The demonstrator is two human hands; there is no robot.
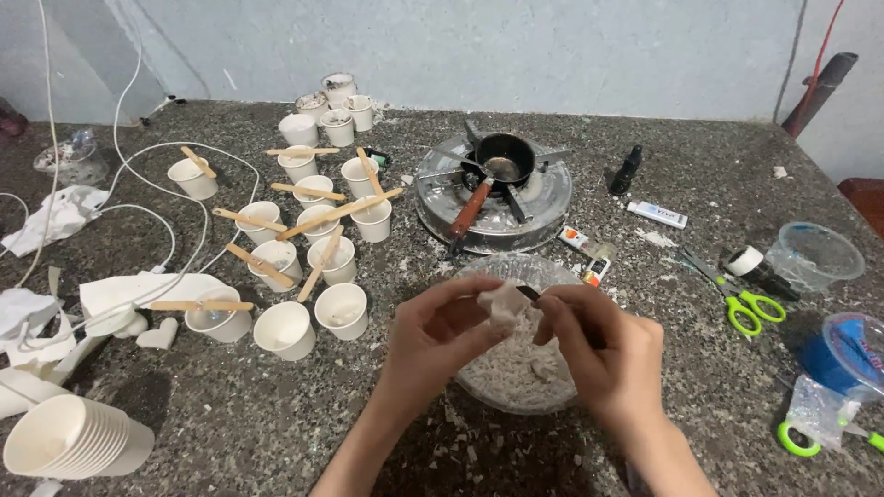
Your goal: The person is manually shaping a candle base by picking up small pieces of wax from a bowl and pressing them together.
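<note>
So we've got our left hand [433, 336] pinching a white wax chunk [505, 304] right over the clear bowl [516, 271] of wax shavings, dead centre of the desk [700, 138]. Our right hand [603, 350] has its grip closed on a small dark blade [529, 292], tip touching the chunk. At 12 o'clock from the bowl sits a little stove [543, 198] with a dark pan [505, 158] on it. Off at 10 o'clock there's a bunch of white paper cups [318, 216] with wooden sticks [343, 213] laid across. Green scissors [750, 304] at 3 o'clock.
</note>
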